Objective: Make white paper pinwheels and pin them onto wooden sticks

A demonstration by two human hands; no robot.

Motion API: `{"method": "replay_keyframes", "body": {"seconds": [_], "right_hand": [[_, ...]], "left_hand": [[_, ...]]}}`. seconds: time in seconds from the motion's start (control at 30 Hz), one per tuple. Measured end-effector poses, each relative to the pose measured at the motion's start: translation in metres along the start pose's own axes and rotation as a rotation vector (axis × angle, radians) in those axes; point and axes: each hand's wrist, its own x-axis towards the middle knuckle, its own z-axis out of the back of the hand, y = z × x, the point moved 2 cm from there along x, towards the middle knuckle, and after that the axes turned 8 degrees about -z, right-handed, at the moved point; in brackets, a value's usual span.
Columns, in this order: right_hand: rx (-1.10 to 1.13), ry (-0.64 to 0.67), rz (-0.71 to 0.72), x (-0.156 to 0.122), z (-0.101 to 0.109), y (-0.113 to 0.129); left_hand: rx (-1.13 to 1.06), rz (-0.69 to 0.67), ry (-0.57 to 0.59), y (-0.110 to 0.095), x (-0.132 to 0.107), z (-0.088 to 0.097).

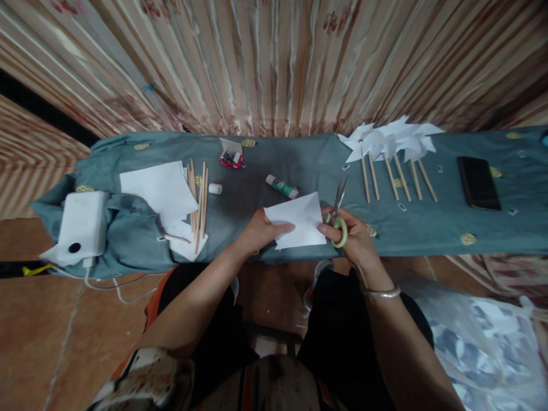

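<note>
My left hand (259, 231) pinches the left edge of a white paper sheet (299, 220) above the near edge of a teal-covered table (428, 228). My right hand (355, 237) grips green-handled scissors (338, 214), fingers through the loops, blades pointing away at the paper's right edge. A green and white glue stick (281, 186) lies just beyond the paper.
Finished white paper pinwheels on wooden sticks (394, 157) lie at the right, with a black phone (478, 182) beyond them. Loose wooden sticks (199, 200), white sheets (158, 188), a small cap (214, 188), a red pin box (231, 155) and a white power bank (81, 225) lie left.
</note>
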Motion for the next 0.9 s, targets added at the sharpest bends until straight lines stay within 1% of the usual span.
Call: {"method": "replay_keyframes", "body": {"seconds": [0.07, 0.13, 0.23, 0.33, 0.4, 0.47, 0.57, 0.7, 0.8, 0.9], "right_hand": [[0.012, 0.024, -0.039, 0.001, -0.004, -0.004], [0.066, 0.020, -0.053, 0.003, -0.006, -0.009], [0.187, -0.064, -0.019, 0.006, -0.010, -0.014], [0.252, -0.167, 0.027, 0.009, -0.015, -0.013], [0.266, -0.193, 0.048, 0.009, -0.020, -0.011], [0.268, -0.183, 0.059, 0.009, -0.026, -0.009], [0.224, -0.136, 0.053, 0.005, -0.033, -0.007], [0.135, -0.031, 0.034, -0.003, -0.033, -0.006], [0.098, 0.098, -0.026, -0.012, -0.029, -0.008], [0.040, 0.288, -0.129, -0.022, -0.029, -0.012]], "left_hand": [[0.031, 0.029, 0.046, 0.000, 0.000, 0.000], [-0.009, 0.042, 0.050, 0.000, 0.000, -0.001], [-0.226, 0.031, 0.024, -0.002, 0.000, -0.006], [-0.428, 0.034, 0.012, -0.002, -0.003, -0.017], [-0.478, 0.071, 0.000, 0.000, -0.007, -0.026], [-0.490, 0.080, -0.035, 0.002, -0.008, -0.032], [-0.505, 0.053, -0.142, 0.004, -0.006, -0.036], [-0.511, 0.014, -0.253, 0.002, 0.001, -0.026], [-0.509, -0.038, -0.312, -0.004, 0.007, -0.012], [-0.506, -0.074, -0.366, -0.011, 0.012, -0.002]]}}
